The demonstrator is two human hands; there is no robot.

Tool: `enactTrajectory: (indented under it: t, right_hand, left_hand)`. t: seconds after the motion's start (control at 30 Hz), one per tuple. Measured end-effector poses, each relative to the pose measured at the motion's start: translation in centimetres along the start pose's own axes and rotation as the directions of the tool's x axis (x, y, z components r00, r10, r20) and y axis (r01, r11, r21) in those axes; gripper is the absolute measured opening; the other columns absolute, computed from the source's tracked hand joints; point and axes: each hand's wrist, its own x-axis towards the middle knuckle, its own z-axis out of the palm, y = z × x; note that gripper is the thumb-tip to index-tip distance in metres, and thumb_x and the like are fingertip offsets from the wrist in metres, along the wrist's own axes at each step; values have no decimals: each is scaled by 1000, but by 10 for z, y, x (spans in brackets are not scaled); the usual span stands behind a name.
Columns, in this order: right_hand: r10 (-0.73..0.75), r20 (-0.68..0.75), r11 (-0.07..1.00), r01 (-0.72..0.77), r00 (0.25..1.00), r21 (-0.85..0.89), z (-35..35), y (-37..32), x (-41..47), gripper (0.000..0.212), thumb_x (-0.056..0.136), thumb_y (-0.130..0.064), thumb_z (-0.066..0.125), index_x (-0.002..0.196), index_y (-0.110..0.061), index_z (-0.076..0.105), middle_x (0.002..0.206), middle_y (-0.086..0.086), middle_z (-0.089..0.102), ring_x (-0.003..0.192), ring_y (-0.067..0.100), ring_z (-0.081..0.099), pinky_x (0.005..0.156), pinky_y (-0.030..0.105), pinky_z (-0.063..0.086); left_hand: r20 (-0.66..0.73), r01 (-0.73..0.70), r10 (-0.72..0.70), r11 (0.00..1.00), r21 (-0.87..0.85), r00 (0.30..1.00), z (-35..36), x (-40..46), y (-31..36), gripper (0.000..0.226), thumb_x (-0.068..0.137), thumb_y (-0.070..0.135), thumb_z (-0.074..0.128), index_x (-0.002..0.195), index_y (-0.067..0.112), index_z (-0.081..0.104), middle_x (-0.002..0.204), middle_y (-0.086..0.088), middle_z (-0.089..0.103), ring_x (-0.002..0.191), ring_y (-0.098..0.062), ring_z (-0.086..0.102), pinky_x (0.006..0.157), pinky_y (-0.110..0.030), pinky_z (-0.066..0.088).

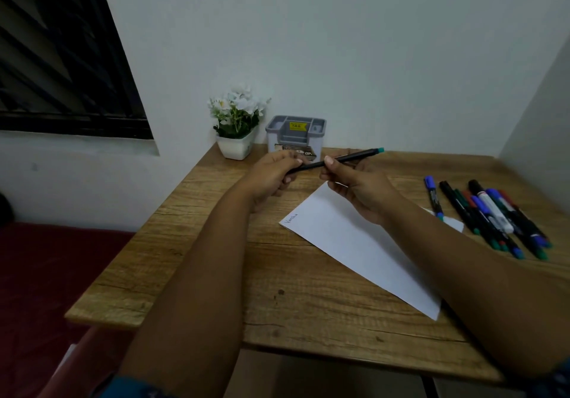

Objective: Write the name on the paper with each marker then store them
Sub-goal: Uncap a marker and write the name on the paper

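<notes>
Both hands hold one thin black marker (348, 158) with a teal end, level above the table. My left hand (271, 175) pinches its near end, and my right hand (354, 188) grips its middle between thumb and fingers. Below them lies a white sheet of paper (354, 243), turned at an angle, with one handwritten name near its left corner. Several more markers (490, 215) in black, blue, green and red lie in a loose group to the right of the paper. A grey organiser box (296, 134) with compartments stands at the back of the table.
A white pot of white flowers (236, 123) stands left of the organiser against the wall. The wooden table (185, 259) ends at its left edge, with a dark red surface (46, 274) below. A wall closes the right side.
</notes>
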Motion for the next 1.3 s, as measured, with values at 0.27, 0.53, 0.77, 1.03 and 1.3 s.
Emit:
enactTrajectory:
  t: [0.27, 0.53, 0.77, 1.03, 1.3]
  right_hand:
    - [-75, 68, 991, 82, 995, -108, 5, 4, -3, 18, 85, -13, 72, 103, -11, 70, 87, 2, 74, 80, 11, 71, 68, 19, 53]
    - [-20, 30, 999, 21, 999, -44, -1, -8, -2, 23, 89, -37, 65, 103, -19, 69, 76, 1, 69, 72, 11, 67, 67, 21, 53]
    - [-58, 68, 995, 63, 996, -77, -5, 2, -2, 8, 88, -24, 70, 86, -16, 68, 79, 4, 69, 79, 14, 67, 73, 23, 53]
    - [-268, 2, 884, 246, 964, -397, -9, 10, 1, 4, 82, -20, 77, 83, -23, 75, 73, -3, 72, 70, 6, 68, 62, 15, 50]
    - [-519, 255, 270, 440, 816, -857, -6, 18, 2, 13, 93, -26, 65, 94, -13, 67, 85, -5, 67, 85, 7, 60, 74, 30, 48]
  left_hand:
    - [52, -62, 57, 993, 104, 997, 9, 1, -4, 16, 97, 34, 52, 99, 28, 67, 50, 17, 42, 44, 1, 35, 45, -20, 25]
    - [11, -103, 102, 994, 49, 995, 2, 4, -5, 17, 98, 22, 52, 110, 16, 63, 50, 20, 54, 45, 5, 45, 44, -10, 32]
    - [-47, -148, 158, 975, 164, 986, 1, 5, -9, 20, 87, 37, 67, 101, 21, 67, 65, 24, 64, 59, 11, 57, 54, -9, 41]
    - [-99, -250, 281, 936, 249, 955, 2, 10, -18, 18, 83, 24, 74, 84, 8, 66, 80, 4, 67, 78, -5, 61, 75, -26, 47]
    - [-58, -260, 327, 834, 486, 943, -2, 11, -22, 18, 84, 34, 71, 85, 17, 65, 92, 4, 69, 94, -12, 64, 80, -31, 52]
